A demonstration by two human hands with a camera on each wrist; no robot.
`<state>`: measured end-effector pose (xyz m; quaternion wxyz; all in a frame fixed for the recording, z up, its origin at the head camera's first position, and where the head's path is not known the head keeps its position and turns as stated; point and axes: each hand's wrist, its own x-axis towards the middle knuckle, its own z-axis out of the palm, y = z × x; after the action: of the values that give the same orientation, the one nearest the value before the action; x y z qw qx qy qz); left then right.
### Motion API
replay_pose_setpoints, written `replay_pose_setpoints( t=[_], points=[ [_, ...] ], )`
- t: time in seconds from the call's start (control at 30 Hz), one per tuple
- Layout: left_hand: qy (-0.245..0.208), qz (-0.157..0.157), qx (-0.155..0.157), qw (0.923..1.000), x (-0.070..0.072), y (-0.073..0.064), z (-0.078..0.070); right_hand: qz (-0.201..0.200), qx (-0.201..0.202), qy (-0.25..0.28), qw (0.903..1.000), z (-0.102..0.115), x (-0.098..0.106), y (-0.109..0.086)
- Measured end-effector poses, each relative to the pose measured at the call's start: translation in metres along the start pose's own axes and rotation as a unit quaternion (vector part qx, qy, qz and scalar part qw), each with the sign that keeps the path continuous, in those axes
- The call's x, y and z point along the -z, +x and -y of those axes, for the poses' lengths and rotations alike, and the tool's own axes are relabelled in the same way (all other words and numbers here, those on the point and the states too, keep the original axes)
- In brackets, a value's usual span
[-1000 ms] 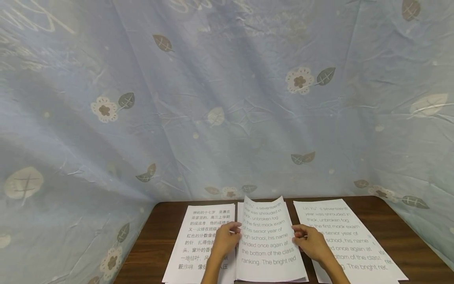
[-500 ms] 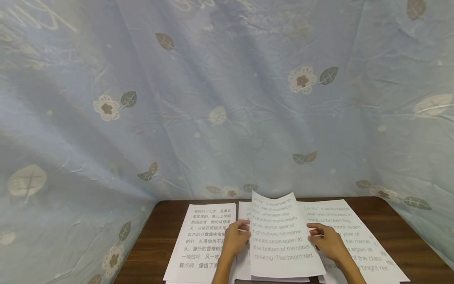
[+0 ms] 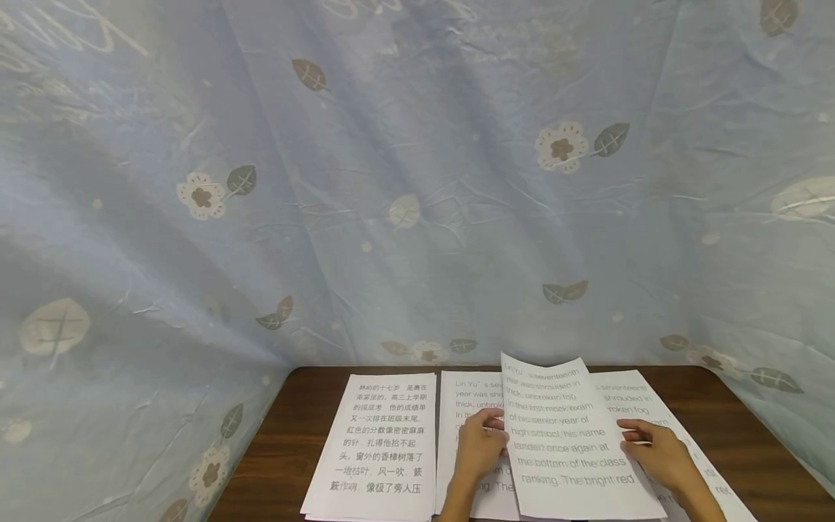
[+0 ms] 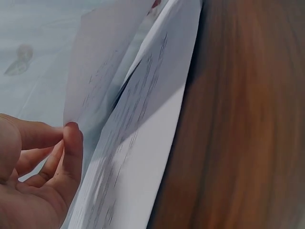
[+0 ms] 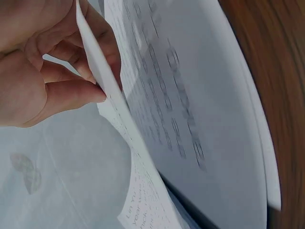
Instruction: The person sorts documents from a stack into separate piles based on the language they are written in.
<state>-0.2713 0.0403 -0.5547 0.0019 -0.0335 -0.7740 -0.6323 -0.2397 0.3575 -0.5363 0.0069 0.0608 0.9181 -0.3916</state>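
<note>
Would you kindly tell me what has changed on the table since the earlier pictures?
The sheet, pinched by the left hand and right hand, moved right from over the middle stack to partly cover the right stack. The left stack stayed put, and neither hand let go.

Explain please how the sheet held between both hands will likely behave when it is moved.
The sheet is probably floppy: its top edge curves between the corners. It seems light, since the left hand and right hand hold it with just fingertip pinches. It may crease easily, as its edge looks thin.
</note>
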Motion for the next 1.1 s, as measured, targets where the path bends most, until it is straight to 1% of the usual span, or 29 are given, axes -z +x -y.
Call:
replay_pose_setpoints(
  t=[0.2, 0.3, 0.5, 0.63, 0.73, 0.87, 0.97, 1.1],
  points=[
    [-0.040, 0.002, 0.013, 0.9991, -0.031, -0.004, -0.008, -0.001, -0.003, -0.032, 0.9995, -0.023, 0.024, -0.007],
    [-0.057, 0.005, 0.014, 0.9983, -0.044, -0.006, -0.012, -0.001, -0.006, -0.041, 0.9991, -0.033, 0.033, -0.009],
    [-0.075, 0.007, 0.025, 0.9968, -0.063, -0.008, -0.015, 0.012, -0.014, -0.047, 0.9987, -0.049, 0.047, -0.011],
    [-0.085, 0.006, 0.021, 0.9961, -0.074, -0.010, -0.016, 0.009, -0.004, -0.054, 0.9985, -0.057, 0.054, -0.010],
    [-0.097, 0.002, 0.025, 0.9950, -0.082, -0.012, -0.017, 0.006, 0.001, -0.061, 0.9981, -0.063, 0.059, -0.008],
    [-0.112, -0.004, 0.033, 0.9931, -0.090, -0.013, -0.019, 0.013, -0.006, -0.035, 0.9993, -0.069, 0.063, -0.006],
    [-0.121, -0.005, 0.034, 0.9921, -0.095, -0.014, -0.020, 0.029, -0.015, 0.001, 0.9995, -0.074, 0.065, -0.004],
    [-0.123, -0.004, 0.032, 0.9919, -0.100, -0.013, -0.020, 0.048, -0.033, 0.031, 0.9979, -0.079, 0.070, -0.003]
  ],
)
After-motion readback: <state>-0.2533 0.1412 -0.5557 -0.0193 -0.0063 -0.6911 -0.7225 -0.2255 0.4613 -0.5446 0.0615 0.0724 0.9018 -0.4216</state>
